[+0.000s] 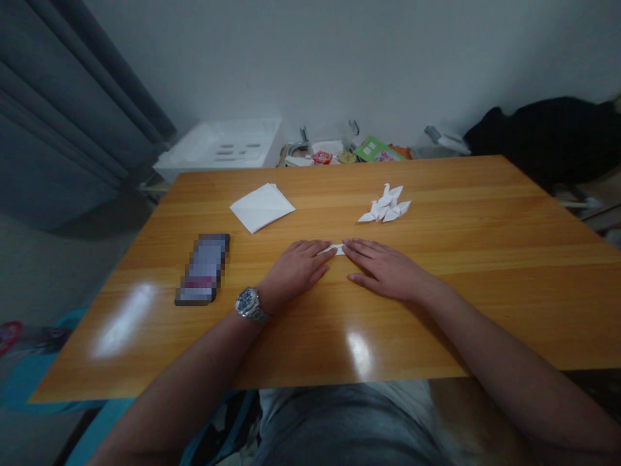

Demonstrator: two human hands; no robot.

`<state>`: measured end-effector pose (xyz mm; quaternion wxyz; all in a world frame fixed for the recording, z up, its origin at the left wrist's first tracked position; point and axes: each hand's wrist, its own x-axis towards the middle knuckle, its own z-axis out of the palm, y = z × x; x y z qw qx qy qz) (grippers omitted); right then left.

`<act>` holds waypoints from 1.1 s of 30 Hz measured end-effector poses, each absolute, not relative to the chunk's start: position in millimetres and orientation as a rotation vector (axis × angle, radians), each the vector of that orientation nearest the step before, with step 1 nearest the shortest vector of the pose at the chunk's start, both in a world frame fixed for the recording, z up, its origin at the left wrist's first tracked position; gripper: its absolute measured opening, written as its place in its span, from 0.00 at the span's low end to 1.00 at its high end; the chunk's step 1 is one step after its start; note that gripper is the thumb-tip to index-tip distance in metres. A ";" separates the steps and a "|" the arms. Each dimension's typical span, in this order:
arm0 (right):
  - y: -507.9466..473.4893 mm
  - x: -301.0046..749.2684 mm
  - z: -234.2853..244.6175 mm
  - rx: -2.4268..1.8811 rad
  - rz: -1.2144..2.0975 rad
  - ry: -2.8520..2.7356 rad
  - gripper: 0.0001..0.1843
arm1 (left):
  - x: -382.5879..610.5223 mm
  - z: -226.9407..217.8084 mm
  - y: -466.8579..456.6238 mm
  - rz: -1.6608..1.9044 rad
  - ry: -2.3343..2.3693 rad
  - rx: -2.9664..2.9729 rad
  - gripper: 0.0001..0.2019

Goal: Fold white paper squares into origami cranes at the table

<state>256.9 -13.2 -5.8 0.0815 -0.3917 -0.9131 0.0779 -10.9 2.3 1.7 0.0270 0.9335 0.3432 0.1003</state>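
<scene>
A small folded piece of white paper [339, 250] lies on the wooden table [466, 259] between my two hands, mostly covered by the fingers. My left hand [303, 265] rests flat on its left end, fingers stretched out; a metal wristwatch [248, 302] is on that wrist. My right hand [381, 266] lies flat on the right end, fingers extended and thumb apart. Beyond the right hand sit several folded white paper birds [385, 206], bunched together. A stack of white paper sheets [262, 207] lies beyond the left hand.
A phone [204, 268], its screen blurred, lies on the table's left side. Behind the far edge stand a white foam box [223, 145], assorted small items and a green packet [376, 150]. Dark cloth [548, 139] is heaped at the far right; a grey curtain [63, 97] hangs left.
</scene>
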 end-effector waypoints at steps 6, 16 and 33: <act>-8.9 254.0 -1.6 -1.205 0.213 -2.700 0.32 | -8.8 -0.8 2.8 0.361 1.069 2.811 0.19; -5.1 253.7 -6.3 -1.141 0.261 -2.554 0.24 | -6.5 -4.1 2.2 0.433 1.035 2.727 0.18; -7.5 247.2 -2.7 -1.055 0.306 -2.570 0.19 | -0.4 -0.7 1.3 0.523 0.980 2.664 0.14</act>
